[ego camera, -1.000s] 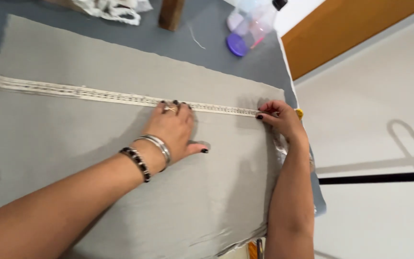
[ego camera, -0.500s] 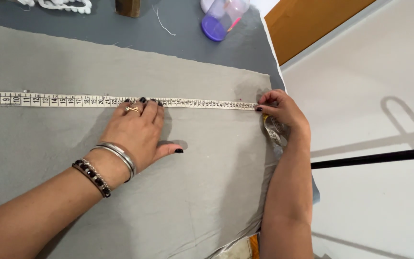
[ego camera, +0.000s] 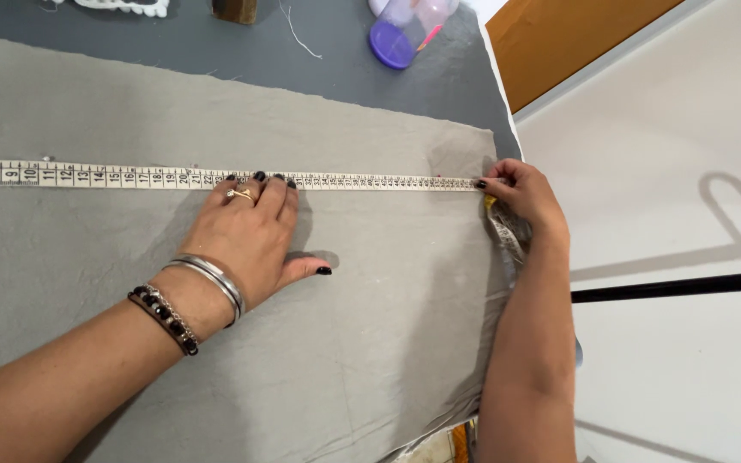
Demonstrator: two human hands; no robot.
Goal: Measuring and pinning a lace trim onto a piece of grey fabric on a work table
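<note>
1. Pinched between the right hand (ego camera: 525,195) fingertips, the end of the tape measure (ego camera: 130,177) sits at the cloth's right edge.
2. Left hand (ego camera: 246,236) lies flat and open, fingertips pressing the tape down mid-length.
3. Tape runs straight across the grey cloth (ego camera: 345,360), which covers the dark table (ego camera: 216,47).
4. Purple-lidded bottle (ego camera: 405,30) lies beyond the cloth.

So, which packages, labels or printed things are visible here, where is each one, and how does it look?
Measuring tape: cream strip with dark markings, flat across the grey fabric, under both hands.
Plastic container: top edge, on the dark table, clear with a purple lid.
No signs or screens.
</note>
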